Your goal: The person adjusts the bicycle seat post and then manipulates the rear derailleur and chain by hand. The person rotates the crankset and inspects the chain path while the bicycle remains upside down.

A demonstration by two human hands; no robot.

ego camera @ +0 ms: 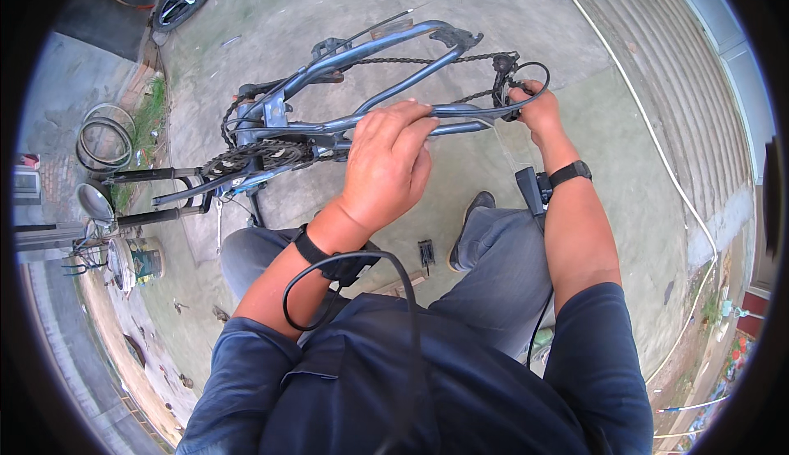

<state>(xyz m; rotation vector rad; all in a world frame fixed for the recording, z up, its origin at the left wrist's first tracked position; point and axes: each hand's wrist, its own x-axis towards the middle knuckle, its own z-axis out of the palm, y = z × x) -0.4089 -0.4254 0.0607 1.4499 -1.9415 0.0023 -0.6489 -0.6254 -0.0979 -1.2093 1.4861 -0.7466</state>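
Note:
A blue bicycle frame (388, 88) without wheels lies before me on the concrete. My left hand (392, 156) rests over its nearer rear stay, fingers curled across the tube. At the rear end my right hand (537, 113) grips the black rear derailleur (504, 76); my fingertips are partly hidden behind it. A black cable housing (545, 69) loops from the derailleur back along the stay. The chain (425, 60) runs from the derailleur towards the front of the frame. The chainrings (265, 158) and the fork (157, 176) are at the left.
A combination wrench (219, 227) lies left of my knee. Between my feet is a small black part (426, 253). Farther left stand a bucket (148, 259) and bare rims or tyres (105, 143). A wheel (185, 0) lies at the upper left; a pale hose (647, 134) runs along the right.

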